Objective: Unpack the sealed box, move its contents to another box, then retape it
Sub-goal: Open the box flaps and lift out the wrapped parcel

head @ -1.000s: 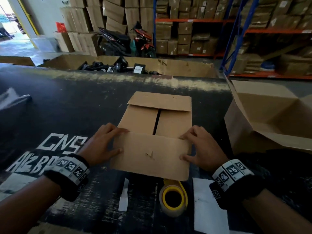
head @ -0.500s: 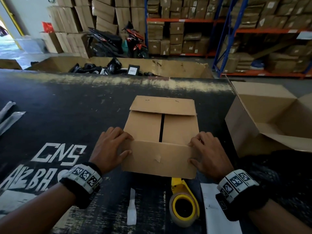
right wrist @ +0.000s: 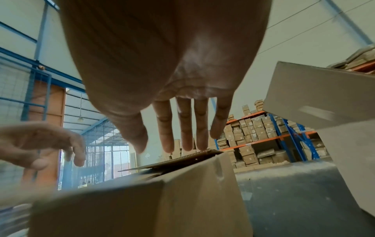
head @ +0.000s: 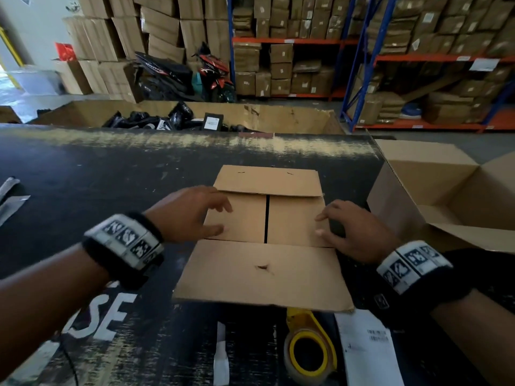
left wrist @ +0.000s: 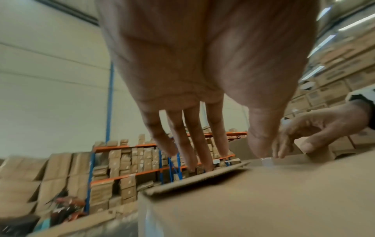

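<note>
Here, mid-frame in the head view, the small box [head: 266, 218] sits on the black bench [head: 97, 176], its two inner flaps meeting at a dark seam, the far flap and near flap [head: 262, 271] lying open. The left hand [head: 192, 213] hovers over the box's left edge with fingers spread and straight, holding nothing; the right hand [head: 352, 229] rests at the right edge, fingers extended, tips touching the top. At right, just beside the right hand, the open box [head: 434, 196] crowds that side. Below the near flap lie a tape dispenser [head: 309, 349], partly under the flap's edge, and a white label sheet [head: 367, 352]. Left of the box the bench offers room up to its worn far edge.
</note>
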`<state>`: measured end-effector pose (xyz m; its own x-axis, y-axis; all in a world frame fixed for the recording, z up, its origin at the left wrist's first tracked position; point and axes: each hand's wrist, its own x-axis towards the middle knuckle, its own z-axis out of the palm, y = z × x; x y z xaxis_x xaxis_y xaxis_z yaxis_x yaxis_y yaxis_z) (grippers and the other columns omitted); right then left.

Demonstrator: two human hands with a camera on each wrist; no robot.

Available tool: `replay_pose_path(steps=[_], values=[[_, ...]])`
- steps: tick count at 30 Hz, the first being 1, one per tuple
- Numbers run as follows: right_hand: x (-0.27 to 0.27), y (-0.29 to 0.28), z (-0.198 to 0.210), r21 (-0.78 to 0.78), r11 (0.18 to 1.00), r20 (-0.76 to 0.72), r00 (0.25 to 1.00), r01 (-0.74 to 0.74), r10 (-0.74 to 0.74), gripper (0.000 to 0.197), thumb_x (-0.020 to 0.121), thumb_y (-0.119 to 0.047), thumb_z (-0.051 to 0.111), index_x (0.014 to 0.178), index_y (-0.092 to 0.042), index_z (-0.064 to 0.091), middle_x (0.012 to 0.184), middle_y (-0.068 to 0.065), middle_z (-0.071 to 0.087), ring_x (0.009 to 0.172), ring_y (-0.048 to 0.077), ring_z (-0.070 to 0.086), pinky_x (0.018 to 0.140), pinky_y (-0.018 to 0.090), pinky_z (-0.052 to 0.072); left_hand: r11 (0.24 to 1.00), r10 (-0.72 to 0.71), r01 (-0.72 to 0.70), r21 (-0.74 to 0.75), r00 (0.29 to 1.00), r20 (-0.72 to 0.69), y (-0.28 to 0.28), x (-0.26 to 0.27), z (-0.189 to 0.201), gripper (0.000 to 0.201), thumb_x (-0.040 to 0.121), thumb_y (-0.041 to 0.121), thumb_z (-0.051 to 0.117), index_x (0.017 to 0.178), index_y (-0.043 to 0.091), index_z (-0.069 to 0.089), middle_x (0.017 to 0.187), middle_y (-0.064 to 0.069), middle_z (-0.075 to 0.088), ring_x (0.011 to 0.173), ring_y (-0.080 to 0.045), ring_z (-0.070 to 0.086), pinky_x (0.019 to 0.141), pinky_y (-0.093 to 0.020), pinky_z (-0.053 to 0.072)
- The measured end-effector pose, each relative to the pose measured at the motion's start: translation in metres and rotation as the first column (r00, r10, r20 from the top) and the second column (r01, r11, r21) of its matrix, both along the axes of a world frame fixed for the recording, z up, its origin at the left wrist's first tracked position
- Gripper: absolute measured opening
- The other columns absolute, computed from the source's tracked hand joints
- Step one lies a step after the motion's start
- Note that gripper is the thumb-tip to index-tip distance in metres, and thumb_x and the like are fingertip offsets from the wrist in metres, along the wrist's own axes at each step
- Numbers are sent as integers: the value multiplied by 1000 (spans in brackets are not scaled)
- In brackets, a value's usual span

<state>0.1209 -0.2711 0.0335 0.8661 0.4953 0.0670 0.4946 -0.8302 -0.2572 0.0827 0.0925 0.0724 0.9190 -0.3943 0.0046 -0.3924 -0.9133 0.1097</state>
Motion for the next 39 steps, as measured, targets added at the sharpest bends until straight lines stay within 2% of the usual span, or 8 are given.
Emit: replay_pose_path(steps=[7,13,18,21,25,31,36,39], values=[[48,29,24,-232,972,-103,995,-38,15,45,91,-43,66,133,-30,58,140,-8,54,127,14,51,107,35,42,971,3,54,231,971,-239,-31,68,-2,54,91,52,67,140,30,57,143,1,56,128,-19,54,109,-36,43],[67,30,33,-191,981,-66,998,-33,21,86,87,-46,70,157,-38,21,168,-6,2,150,20,23,116,42,36,979,23,1,204,993,-118,-19,90,-4,84,89,58,66,159,35,25,170,-2,5,153,-27,23,121,-49,32],[117,43,33,-220,975,13,999,41,-40,102,81,-53,74,159,-40,8,167,-5,-17,154,28,9,118,50,31,981,87,-79,178,996,-36,-9,139,-2,98,85,60,69,161,36,13,170,-2,-8,155,-35,13,120,-56,30],[151,55,29,-261,962,22,997,77,-74,104,80,-56,73,159,-34,9,168,0,-11,154,31,6,119,53,28,980,136,-123,154,988,-76,-9,170,-9,102,86,59,70,163,30,11,171,-2,-11,156,-32,11,123,-52,25],[184,68,8,-303,950,-84,991,78,-109,97,84,-54,69,159,-27,15,167,7,8,152,31,17,121,44,25,985,162,-150,89,974,-161,-13,198,-28,100,87,61,68,163,25,14,171,-4,0,156,-27,15,126,-43,19],[201,80,-13,-293,953,-201,969,77,-140,88,79,-56,73,152,-26,34,151,2,45,134,24,46,110,38,38,977,211,-194,86,936,-280,-14,215,-50,110,66,89,59,157,38,24,164,-2,30,148,-29,32,119,-55,30],[189,88,1,-378,926,-164,983,15,-83,79,82,-51,71,149,-26,39,150,4,41,136,26,43,110,41,40,984,149,-122,130,962,-229,-30,201,-45,107,72,86,61,159,39,20,168,-6,16,153,-32,20,121,-56,26],[164,96,5,-380,919,-122,991,-100,58,56,83,-53,67,136,-40,53,150,0,34,137,25,37,109,45,40,990,-56,72,121,990,-132,-44,180,-38,81,81,77,60,151,42,39,168,-6,14,154,-29,15,123,-52,22]])
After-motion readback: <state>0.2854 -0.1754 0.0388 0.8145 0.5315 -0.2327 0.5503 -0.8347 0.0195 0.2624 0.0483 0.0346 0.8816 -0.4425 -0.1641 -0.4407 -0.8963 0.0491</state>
